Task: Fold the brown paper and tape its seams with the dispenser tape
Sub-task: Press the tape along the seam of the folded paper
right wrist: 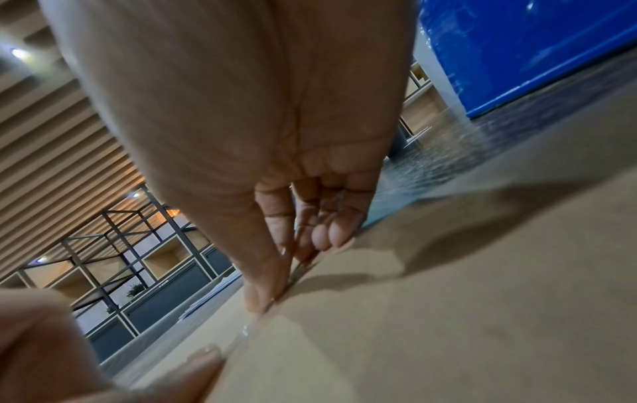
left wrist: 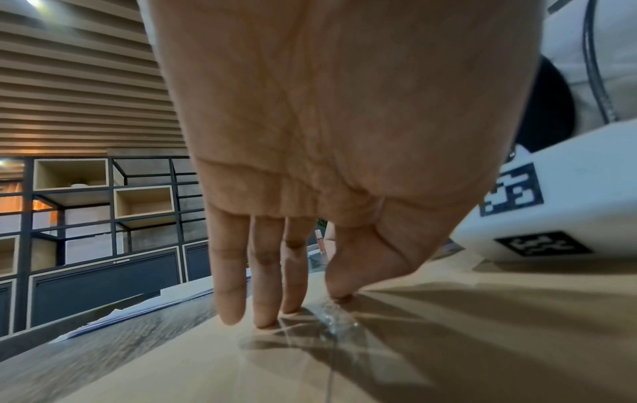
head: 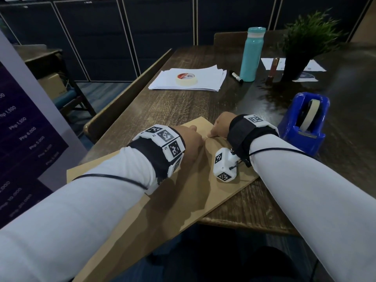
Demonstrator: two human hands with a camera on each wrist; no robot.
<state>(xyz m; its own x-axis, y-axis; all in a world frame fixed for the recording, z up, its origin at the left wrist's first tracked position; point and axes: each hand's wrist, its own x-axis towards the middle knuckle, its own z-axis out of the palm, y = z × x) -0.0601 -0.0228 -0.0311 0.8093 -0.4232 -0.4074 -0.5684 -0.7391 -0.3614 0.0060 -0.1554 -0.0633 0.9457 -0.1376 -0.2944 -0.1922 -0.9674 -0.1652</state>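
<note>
The folded brown paper lies at the table's near edge. Both hands meet at its far part, over a seam. My left hand keeps its fingers straight, tips down on the paper, with the thumb pressing one end of a clear tape strip. My right hand has its fingers curled; thumb and forefinger pinch the other end of the tape strip down at the seam of the paper. The blue tape dispenser stands just right of the right wrist.
On the dark wooden table behind the hands are a stack of white sheets with a masking tape roll, a marker, a teal bottle and a potted plant. A bench runs along the left.
</note>
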